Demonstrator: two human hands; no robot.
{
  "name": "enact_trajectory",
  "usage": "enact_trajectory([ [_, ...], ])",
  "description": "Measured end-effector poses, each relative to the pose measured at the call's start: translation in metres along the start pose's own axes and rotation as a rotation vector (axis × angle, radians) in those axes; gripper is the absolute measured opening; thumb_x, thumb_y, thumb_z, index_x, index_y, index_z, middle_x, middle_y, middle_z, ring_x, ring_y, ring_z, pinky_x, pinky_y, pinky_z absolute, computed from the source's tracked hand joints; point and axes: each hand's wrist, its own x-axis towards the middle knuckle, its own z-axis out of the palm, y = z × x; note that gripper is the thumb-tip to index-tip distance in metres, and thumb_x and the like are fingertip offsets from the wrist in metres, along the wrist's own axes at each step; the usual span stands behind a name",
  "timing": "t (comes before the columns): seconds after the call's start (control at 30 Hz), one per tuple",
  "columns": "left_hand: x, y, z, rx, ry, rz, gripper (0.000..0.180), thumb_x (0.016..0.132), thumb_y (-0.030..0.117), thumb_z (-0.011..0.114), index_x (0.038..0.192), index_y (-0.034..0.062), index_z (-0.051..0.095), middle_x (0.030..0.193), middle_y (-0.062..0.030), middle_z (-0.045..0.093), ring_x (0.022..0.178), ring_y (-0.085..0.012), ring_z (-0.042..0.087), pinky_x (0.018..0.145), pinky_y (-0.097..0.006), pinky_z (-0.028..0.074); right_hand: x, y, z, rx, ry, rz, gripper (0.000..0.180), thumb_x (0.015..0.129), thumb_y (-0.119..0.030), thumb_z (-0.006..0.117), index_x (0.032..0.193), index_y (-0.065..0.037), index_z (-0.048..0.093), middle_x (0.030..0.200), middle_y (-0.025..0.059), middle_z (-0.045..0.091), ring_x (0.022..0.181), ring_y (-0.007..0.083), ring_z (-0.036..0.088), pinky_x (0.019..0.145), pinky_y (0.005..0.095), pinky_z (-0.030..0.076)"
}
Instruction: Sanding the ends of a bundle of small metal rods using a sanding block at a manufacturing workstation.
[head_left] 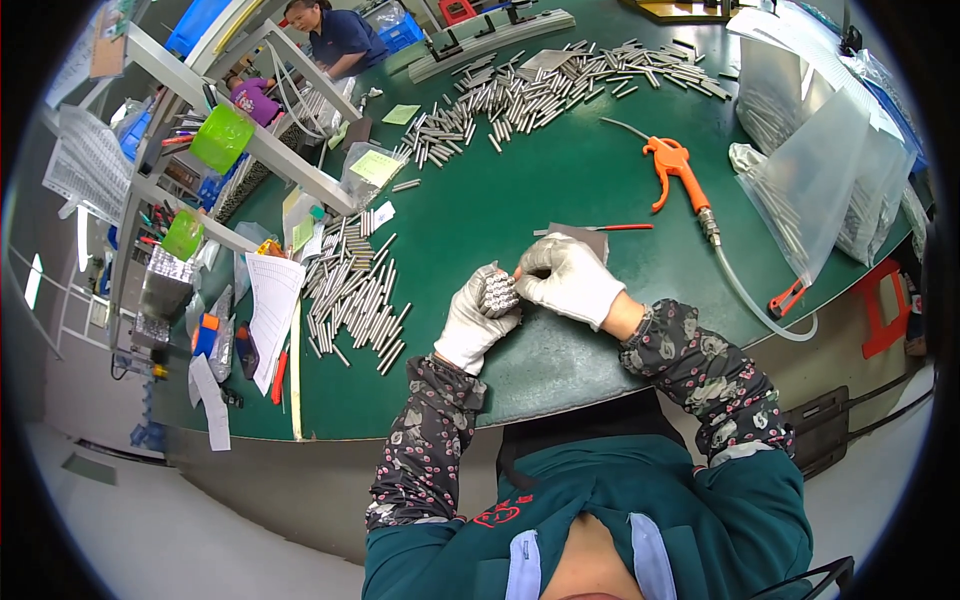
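While cupped, left hand (478,318) around rod bundle (499,293); right hand (568,278) fingertips pinching it.

We have one view only, from a fisheye camera worn on the person's head, facing steeply down and forward over the green table (560,190). The picture sits upright, unmirrored; straight edges bow toward a dark circular rim. The person's own chest and sleeves fill the lower edge, very close, and both gloved hands lie near the centre. The table's far side and a shelf frame (240,130) curve away at top. No second view overlaps.
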Motion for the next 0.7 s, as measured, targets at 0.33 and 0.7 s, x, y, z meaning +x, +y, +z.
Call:
enact_trajectory([
  [0.33,0.0,0.0,0.003,-0.071,-0.004,-0.016,0.056,0.062,-0.009,0.066,0.112,0.0048,0.045,0.094,0.0008,0.054,0.085,-0.0064,0.053,0.075,-0.021,0.046,0.0,-0.008,-0.001,-0.179,0.096,-0.116,0.004,0.062,-0.007,0.061,0.064,-0.003,0.061,0.068,0.0084,0.059,0.07,0.0267,0.055,0.067,0.0344,0.045],
  [0.7,0.001,0.002,0.005,-0.026,0.001,0.028,0.052,0.063,-0.007,0.067,0.109,0.0046,0.047,0.093,0.0008,0.054,0.084,-0.0068,0.053,0.075,-0.021,0.046,0.003,-0.008,0.006,-0.169,0.1,-0.049,0.004,0.061,-0.005,0.06,0.063,-0.003,0.059,0.067,0.0098,0.058,0.071,0.0269,0.055,0.07,0.0343,0.046],
])
